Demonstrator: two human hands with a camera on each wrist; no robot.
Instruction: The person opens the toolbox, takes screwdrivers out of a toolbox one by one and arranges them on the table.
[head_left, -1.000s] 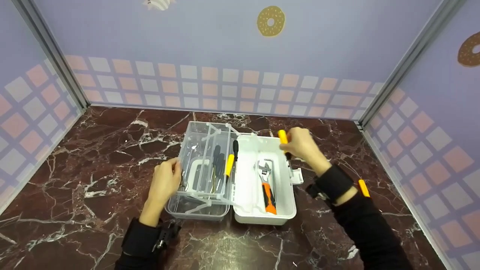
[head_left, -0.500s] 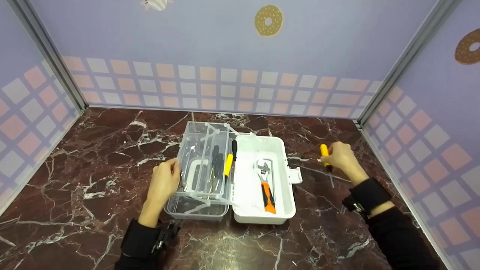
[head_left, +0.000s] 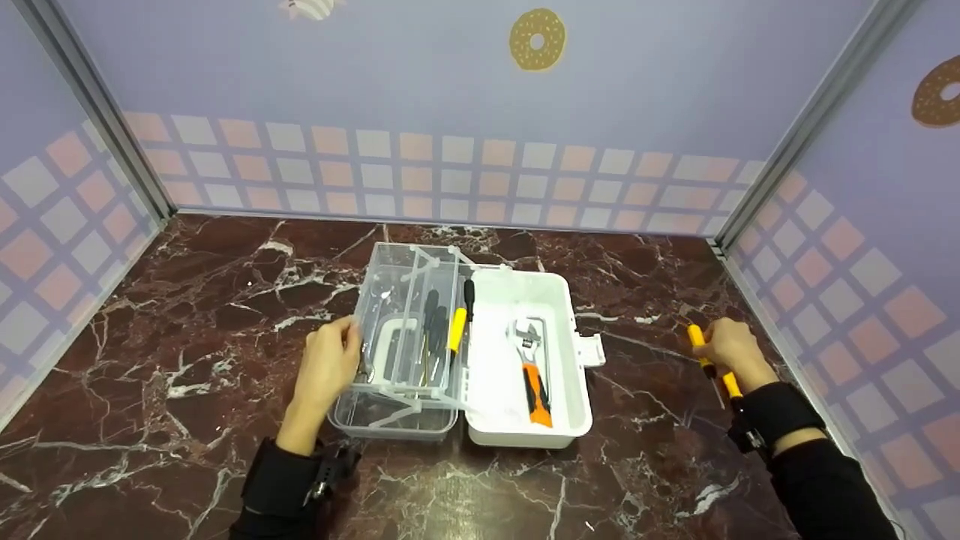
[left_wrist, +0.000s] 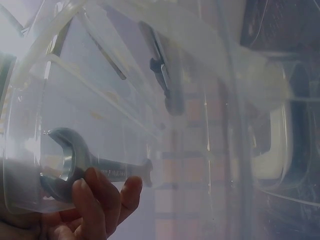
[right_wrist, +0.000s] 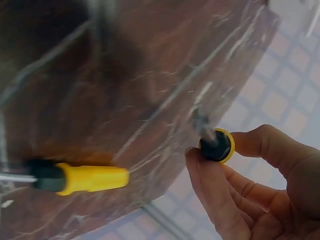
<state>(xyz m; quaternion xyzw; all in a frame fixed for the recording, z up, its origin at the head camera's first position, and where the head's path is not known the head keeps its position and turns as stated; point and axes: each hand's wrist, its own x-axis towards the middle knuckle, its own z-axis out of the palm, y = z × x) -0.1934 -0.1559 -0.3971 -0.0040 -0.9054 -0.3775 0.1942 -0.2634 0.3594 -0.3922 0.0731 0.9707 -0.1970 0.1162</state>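
My right hand [head_left: 731,345] pinches a yellow-and-black screwdriver [head_left: 697,337] by its handle, over the table at the right. In the right wrist view, the handle end [right_wrist: 226,146] sits between thumb and fingers, its shaft pointing away. A second yellow-handled screwdriver [right_wrist: 95,178] lies on the table close by, beneath the right wrist in the head view. My left hand [head_left: 328,360] holds the left side of the toolbox's clear tray [head_left: 390,281]. Through the plastic, an open-end wrench [left_wrist: 75,155] shows right by the left fingers [left_wrist: 92,205].
The white toolbox base [head_left: 579,420] stands open, holding an orange-handled adjustable wrench [head_left: 534,390] and an L-shaped hex key [head_left: 546,352]. Another yellow-handled tool [head_left: 457,330] and a black-handled one [head_left: 469,296] lie along the tray's right side. A latch [head_left: 592,350] juts out right. Patterned walls enclose the tabletop.
My right hand has carried the screwdriver from above the toolbox to the right and nearer, beside the other yellow screwdriver. The left hand has stayed on the tray.
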